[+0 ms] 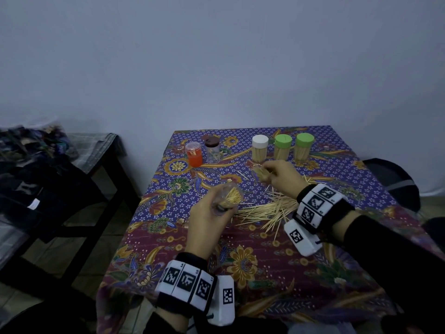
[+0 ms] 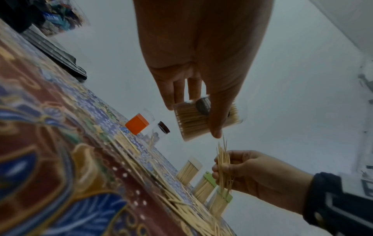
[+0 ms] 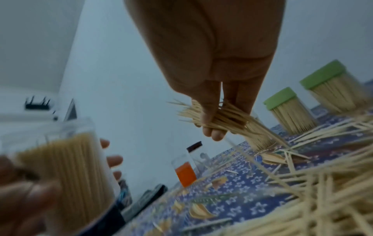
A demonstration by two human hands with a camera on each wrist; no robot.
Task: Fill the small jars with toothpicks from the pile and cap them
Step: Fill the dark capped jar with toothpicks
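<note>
My left hand (image 1: 212,213) grips a clear, uncapped jar (image 1: 228,197) nearly full of toothpicks, held above the table and tilted; the same jar (image 2: 193,119) shows between thumb and fingers in the left wrist view. My right hand (image 1: 277,174) pinches a bundle of toothpicks (image 3: 220,116) lifted off the table, to the right of the jar. The loose toothpick pile (image 1: 269,208) lies on the patterned tablecloth (image 1: 252,261) between my hands. A white-capped jar (image 1: 260,148) and two green-capped jars (image 1: 283,147) (image 1: 304,147), all full, stand at the back.
An orange jar (image 1: 193,154) and a dark-lidded clear jar (image 1: 212,150) stand at the back left of the table. A dark side table (image 1: 72,179) with clothes is on the left. A black chair (image 1: 392,179) sits at the right edge.
</note>
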